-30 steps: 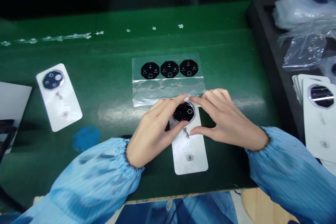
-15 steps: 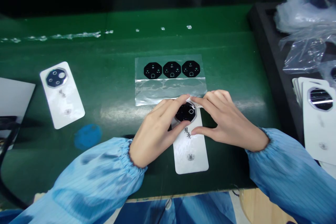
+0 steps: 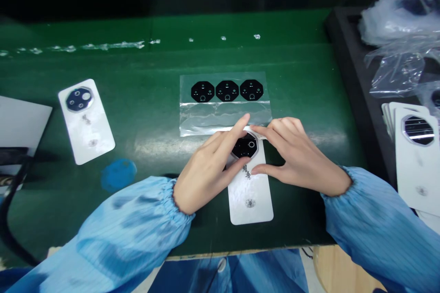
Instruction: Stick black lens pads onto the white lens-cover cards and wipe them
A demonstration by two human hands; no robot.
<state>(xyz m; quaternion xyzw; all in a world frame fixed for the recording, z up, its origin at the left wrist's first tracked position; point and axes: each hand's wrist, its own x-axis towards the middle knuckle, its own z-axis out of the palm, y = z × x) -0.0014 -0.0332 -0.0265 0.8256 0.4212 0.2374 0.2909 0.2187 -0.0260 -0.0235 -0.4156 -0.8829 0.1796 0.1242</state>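
A white phone back cover lies on the green mat, with a black octagonal lens piece in its camera ring. My left hand pinches the ring from the left, its thumb below the ring and its index finger reaching over the top. From the right, my right hand pinches the cover's top end between index finger and thumb. Just beyond lies a clear film sheet carrying three black octagonal lens pieces.
A second white back cover lies at the left, next to a white sheet. A stack of white covers and crumpled clear bags sit on a black tray at the right. A blue spot marks the mat.
My left index finger has stretched further up over the ring toward the film's edge. Both hands stay on the cover; the view has shifted slightly.
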